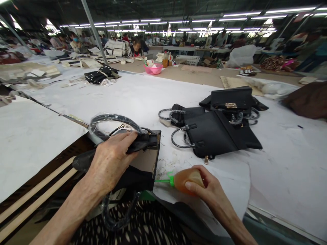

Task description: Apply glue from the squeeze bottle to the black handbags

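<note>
Our left hand (112, 161) clamps a black handbag (144, 166), our right hand (206, 190) grips an amber bottle (186, 178), on a white-papered table (143, 98) under strip lights (242, 15).

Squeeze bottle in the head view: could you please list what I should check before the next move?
1. Grip: the left hand clasps the handbag at its top: ok.
2. Hold: the right hand wraps the squeeze bottle: ok.
3. Aim: the green nozzle points at the handbag's side edge: ok.
4. Nozzle tip touching that edge: cannot tell.
5. The other handbags lie apart from the nozzle: ok.
</note>
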A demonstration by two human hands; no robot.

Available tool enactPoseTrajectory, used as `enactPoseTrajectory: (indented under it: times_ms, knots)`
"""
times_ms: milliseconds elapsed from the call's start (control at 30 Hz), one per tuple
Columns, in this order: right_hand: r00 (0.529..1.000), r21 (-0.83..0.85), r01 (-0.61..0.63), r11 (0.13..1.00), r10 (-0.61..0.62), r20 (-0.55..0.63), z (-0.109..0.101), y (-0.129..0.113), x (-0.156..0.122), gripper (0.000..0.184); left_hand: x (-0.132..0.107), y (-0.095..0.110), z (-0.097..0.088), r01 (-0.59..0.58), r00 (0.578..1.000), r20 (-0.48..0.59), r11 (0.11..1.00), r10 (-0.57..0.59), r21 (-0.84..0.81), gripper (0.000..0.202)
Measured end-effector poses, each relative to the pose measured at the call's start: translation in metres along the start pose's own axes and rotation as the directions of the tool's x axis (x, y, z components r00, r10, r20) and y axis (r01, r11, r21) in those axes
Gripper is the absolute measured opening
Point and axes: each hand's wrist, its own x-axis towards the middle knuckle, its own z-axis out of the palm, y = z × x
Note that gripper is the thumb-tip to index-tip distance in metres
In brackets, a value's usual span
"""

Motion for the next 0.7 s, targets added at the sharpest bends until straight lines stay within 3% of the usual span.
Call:
enactPoseTrajectory:
  times_ms: [267,400,533,700]
  knots:
    - [0.987,-0.189,0.078,0.979,-0.102,-0.123,0.004,-0.006,0.011,0.049,0.004,0.001,-0.001,0.025,0.998,0.051,0.998,-0.022,-0.051,0.032]
    - [0.950,-0.379,0.178,0.908,-0.259,-0.175,0.007,-0.005,0.019,0.048,0.005,-0.001,-0.001,0.045,0.997,0.068,0.997,-0.041,-0.055,0.030]
    - [0.809,-0.564,0.398,0.724,-0.567,-0.157,0.009,-0.002,0.034,0.045,0.013,-0.001,-0.004,0.088,0.989,0.118,0.996,-0.083,-0.034,0.032]
    - [0.636,-0.587,0.587,0.559,-0.766,-0.093,0.008,-0.002,0.051,0.044,0.031,-0.002,-0.012,0.105,0.981,0.174,0.991,-0.089,-0.088,0.018]
